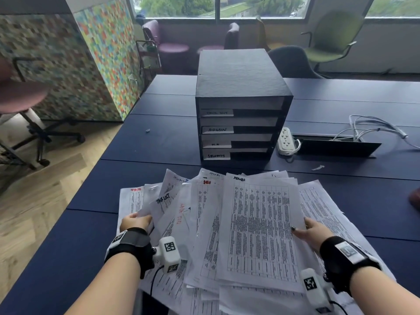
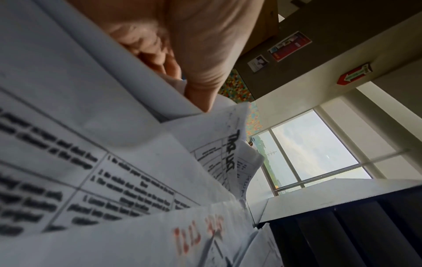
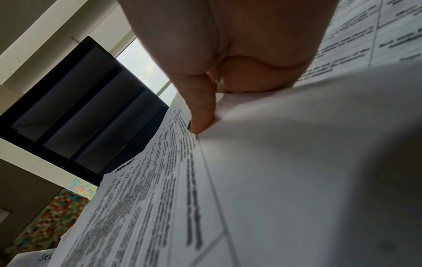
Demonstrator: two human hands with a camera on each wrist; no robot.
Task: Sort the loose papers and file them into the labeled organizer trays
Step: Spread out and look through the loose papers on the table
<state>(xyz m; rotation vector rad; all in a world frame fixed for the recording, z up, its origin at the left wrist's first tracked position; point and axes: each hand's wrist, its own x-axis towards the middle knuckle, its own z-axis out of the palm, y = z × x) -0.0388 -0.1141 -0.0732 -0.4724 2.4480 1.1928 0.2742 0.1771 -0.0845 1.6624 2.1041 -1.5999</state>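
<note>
A fanned heap of printed papers (image 1: 204,223) lies on the dark blue table (image 1: 341,201) in front of me. On top sits a sheet headed ADMIN (image 1: 259,226). My right hand (image 1: 311,230) pinches its right edge, thumb on top, as the right wrist view shows at the right hand (image 3: 205,112). My left hand (image 1: 136,221) grips the left side of the heap, fingers curled round a sheet marked TASK LIST (image 2: 230,159). Behind the papers stands the black organizer (image 1: 241,105), its trays labeled TASK LIST, ADMIN, H.R and SECURITY from top down.
A white power strip (image 1: 285,140) and an open cable hatch (image 1: 336,145) with loose cables (image 1: 375,126) lie right of the organizer. Chairs stand beyond the table's far edge. A stool (image 1: 25,98) and a mosaic partition (image 1: 100,57) are at the left.
</note>
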